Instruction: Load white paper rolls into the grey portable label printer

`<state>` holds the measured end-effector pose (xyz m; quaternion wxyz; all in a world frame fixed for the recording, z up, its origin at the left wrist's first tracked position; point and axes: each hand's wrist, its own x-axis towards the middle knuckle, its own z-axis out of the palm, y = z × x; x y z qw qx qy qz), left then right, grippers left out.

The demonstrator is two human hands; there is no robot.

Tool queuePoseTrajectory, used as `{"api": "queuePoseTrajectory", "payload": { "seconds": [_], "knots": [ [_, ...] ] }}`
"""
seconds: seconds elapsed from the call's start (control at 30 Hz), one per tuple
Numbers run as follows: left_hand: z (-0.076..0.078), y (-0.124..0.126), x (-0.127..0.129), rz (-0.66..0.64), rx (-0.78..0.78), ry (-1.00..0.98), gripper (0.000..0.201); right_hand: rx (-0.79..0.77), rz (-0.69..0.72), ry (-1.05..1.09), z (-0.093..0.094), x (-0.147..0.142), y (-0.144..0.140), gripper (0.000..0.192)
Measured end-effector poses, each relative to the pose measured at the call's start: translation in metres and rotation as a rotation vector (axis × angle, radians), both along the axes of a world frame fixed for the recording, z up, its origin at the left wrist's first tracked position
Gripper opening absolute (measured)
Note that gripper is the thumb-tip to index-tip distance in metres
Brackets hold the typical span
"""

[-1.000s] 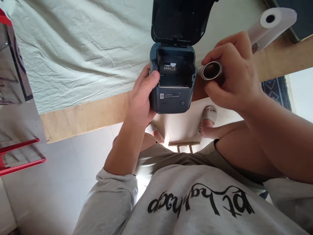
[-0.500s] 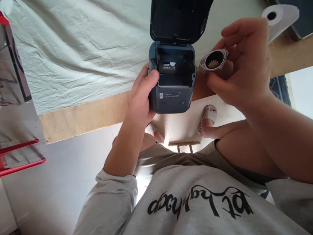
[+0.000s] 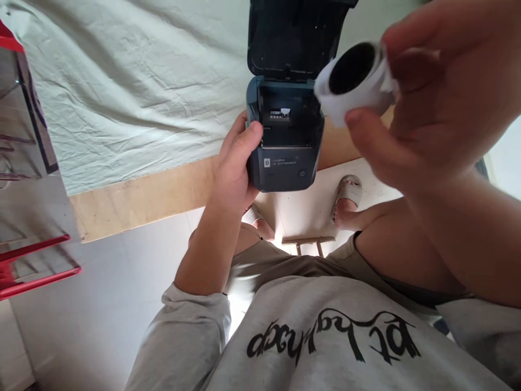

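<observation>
Since a second ago the right hand (image 3: 431, 103) has lifted the small paper roll (image 3: 352, 81) up and toward the camera — it now looms large and blurred at the upper right, where before it sat low beside the printer. Behind it, the big white roll that lay on the table is now hidden. The left hand (image 3: 236, 163) has not shifted; it still grips the left side of the dark blue label printer (image 3: 283, 163), thumb hooked over the rim of the open bay.

That roll is pinched between the right thumb below and the fingers above and behind. Its long axis runs from its dark hollow end, which faces left and toward the viewer, back into the palm. It hangs in the air just right of the printer's open bay, apart from it.

Standing upright, the printer's lid (image 3: 295, 35) leaves the bay clear from above. The printer sits at the wooden table edge (image 3: 142, 198), its front overhanging the floor — a pale green cloth (image 3: 134, 87) spreads wide and bare to its left. A red frame (image 3: 38, 266) stands far off at the left, well apart from both hands.
</observation>
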<state>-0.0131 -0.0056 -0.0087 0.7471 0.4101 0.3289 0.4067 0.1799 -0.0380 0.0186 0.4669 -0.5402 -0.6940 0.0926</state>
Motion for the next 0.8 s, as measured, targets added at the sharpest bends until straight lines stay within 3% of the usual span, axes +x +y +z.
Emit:
{"api": "queuePoseTrajectory", "payload": {
  "seconds": [0.07,0.13,0.37,0.8],
  "knots": [
    [-0.002,0.002,-0.001,-0.005,0.029,0.000,0.029,0.197,0.110,-0.146,0.003,-0.007,0.000,0.035],
    [-0.002,0.001,-0.001,-0.003,0.051,0.002,0.030,0.261,0.131,-0.245,0.006,-0.014,0.001,0.032],
    [0.000,-0.003,0.001,0.014,0.122,0.088,0.028,0.088,0.005,-0.400,0.008,-0.026,0.004,0.020],
    [0.004,-0.005,0.003,0.003,0.155,0.066,0.026,-0.085,0.012,-0.356,0.005,-0.039,0.007,0.021]
  ]
}}
